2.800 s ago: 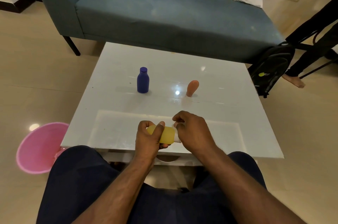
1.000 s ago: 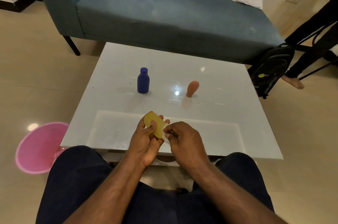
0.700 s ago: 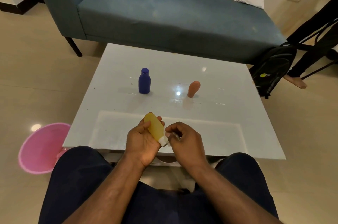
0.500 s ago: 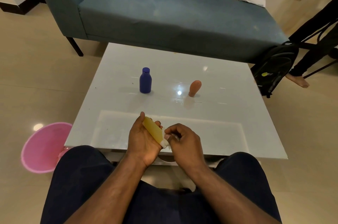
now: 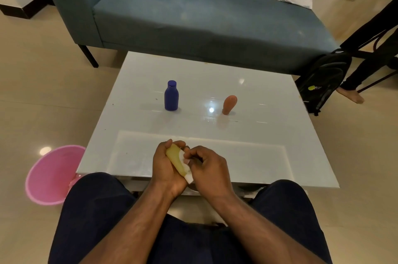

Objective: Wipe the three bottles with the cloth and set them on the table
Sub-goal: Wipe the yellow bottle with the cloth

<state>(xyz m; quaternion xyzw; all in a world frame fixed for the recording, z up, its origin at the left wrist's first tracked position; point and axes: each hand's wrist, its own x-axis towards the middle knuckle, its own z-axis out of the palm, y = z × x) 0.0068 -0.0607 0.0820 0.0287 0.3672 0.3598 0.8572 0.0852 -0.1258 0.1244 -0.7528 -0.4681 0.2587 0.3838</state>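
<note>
My left hand grips a yellow bottle with a white cap, tilted, cap end toward me, over the near edge of the white table. My right hand presses a small white cloth against the bottle's side with its fingertips; most of the cloth is hidden in the fingers. A blue bottle stands upright mid-table on the left. An orange bottle stands on its cap to the right of it.
A pink bucket sits on the floor left of the table. A teal sofa runs behind the table. A black backpack and another person's leg and foot are at the right.
The yellow bottle has turned in my left hand from lying sideways to pointing cap-down toward me. My right hand's cloth has slid from the cap end onto the bottle's side.
</note>
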